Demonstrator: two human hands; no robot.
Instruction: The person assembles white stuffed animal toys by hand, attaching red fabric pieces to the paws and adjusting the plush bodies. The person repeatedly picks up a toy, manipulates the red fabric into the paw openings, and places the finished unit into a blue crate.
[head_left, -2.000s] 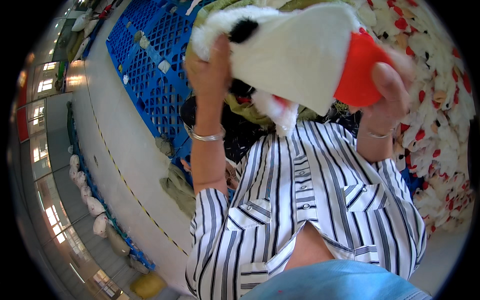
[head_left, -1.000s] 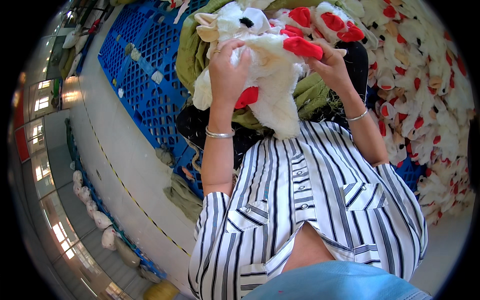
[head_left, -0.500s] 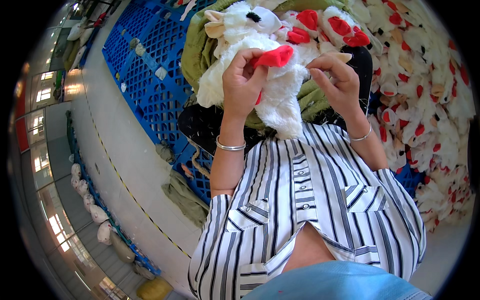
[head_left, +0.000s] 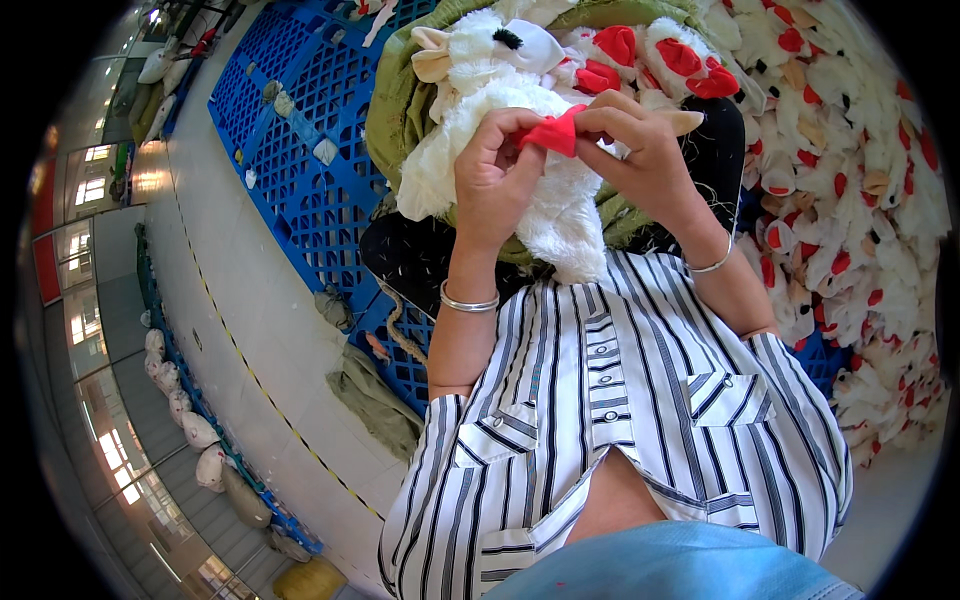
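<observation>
A white plush toy skin (head_left: 560, 215) with a limp, unstuffed look lies over my lap. My left hand (head_left: 497, 170) pinches one side of its red fabric piece (head_left: 553, 134). From the other side my right hand (head_left: 640, 150) grips the same red piece between thumb and fingers. Beyond my hands lies a plush head part with a cream ear (head_left: 432, 55) and a tuft of black thread (head_left: 507, 38). A pale pointed piece (head_left: 686, 121) shows just past my right hand. The fingertips partly hide the red piece.
Several white plush skins with red parts (head_left: 690, 60) lie on a green sack (head_left: 393, 110) ahead. A large heap of similar skins (head_left: 830, 200) fills the right side. Blue plastic pallets (head_left: 300, 130) lie at left, with a rope (head_left: 395, 325) and crumpled green cloth (head_left: 375, 400) nearby.
My right hand has moved left and now grips the red fabric piece. My left hand has shifted slightly right and down, still pinching it, and the piece is pulled between both hands.
</observation>
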